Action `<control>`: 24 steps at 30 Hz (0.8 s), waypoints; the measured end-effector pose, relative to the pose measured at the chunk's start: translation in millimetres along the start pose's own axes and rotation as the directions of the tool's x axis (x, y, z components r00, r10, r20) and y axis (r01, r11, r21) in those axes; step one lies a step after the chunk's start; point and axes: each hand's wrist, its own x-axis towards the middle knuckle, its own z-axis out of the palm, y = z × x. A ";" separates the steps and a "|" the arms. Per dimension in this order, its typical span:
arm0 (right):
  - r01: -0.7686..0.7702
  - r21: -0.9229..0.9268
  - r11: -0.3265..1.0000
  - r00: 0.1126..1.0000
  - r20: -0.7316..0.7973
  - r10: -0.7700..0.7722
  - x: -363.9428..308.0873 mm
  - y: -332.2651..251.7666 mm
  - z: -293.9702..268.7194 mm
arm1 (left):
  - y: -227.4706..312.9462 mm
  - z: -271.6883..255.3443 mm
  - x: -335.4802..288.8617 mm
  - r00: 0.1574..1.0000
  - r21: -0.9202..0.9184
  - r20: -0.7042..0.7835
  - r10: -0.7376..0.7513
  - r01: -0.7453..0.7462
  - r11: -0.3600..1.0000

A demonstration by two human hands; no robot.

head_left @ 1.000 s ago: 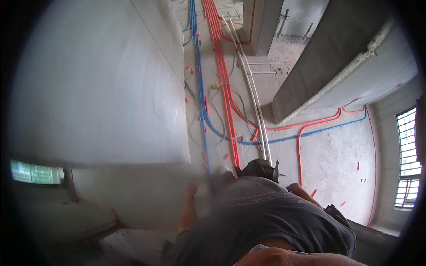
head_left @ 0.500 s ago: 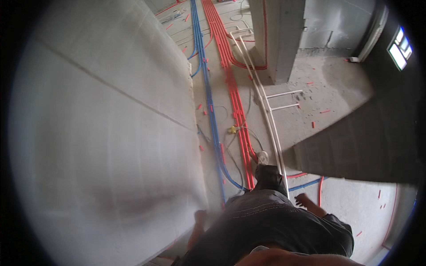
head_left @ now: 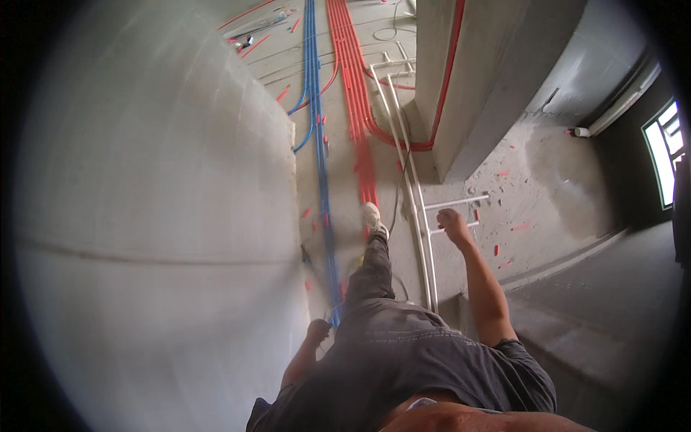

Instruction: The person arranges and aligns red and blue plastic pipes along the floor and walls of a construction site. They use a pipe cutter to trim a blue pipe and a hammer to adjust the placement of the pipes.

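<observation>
My right hand (head_left: 452,222) is stretched forward at the end of a bare forearm, its fingers curled in and nothing visible in them. Beneath it on the floor run two short white pipe stubs (head_left: 458,202). Low at my left side, close to the wall, my left hand (head_left: 317,330) is closed; its fingers are dark, and what they hold, if anything, is hidden. Blue conduits (head_left: 324,216) run along the floor just beyond it. One light shoe (head_left: 373,219) is planted on the bundle of red conduits (head_left: 358,122) ahead of me.
A bare grey wall (head_left: 165,216) rises close on the left. A concrete column (head_left: 489,79) stands ahead on the right, a red conduit climbing it. Long white pipes (head_left: 419,237) lie beside the red bundle. Red scraps (head_left: 497,250) litter the floor; a bright window (head_left: 664,151) is far right.
I have moved forward: the column and white stubs are nearer, and one leg is now extended ahead. My right hand has swung up and forward; my left remains low near the wall.
</observation>
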 end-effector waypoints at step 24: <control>-0.678 -0.232 0.698 0.664 0.215 0.716 527.7 18.4 17.0 | 504.5 -505.5 564.5 0.914 0.758 0.008 0.405 -0.270 0.594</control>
